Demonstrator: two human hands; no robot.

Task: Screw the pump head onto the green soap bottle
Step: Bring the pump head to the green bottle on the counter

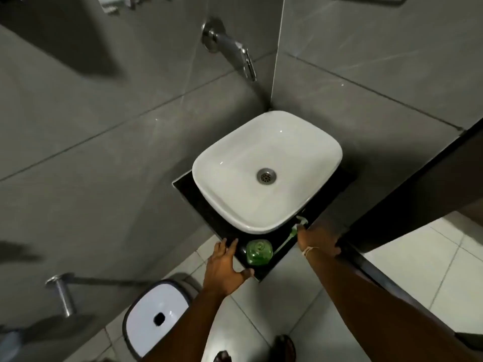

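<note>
Left hand point(225, 265) spread flat on the black counter point(194, 202) edge, just left of the open green bottle point(259, 252). Right hand point(317, 240) rests open at the bottle's right, by the pump head point(300, 222) lying beside the sink point(266, 171).

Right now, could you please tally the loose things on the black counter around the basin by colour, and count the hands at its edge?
Green: 1, the soap bottle, with its mouth open
White and green: 1, the pump head, lying beside the bottle
Hands: 2, the left hand and the right hand, both open at the counter edge
Total: 4
</note>
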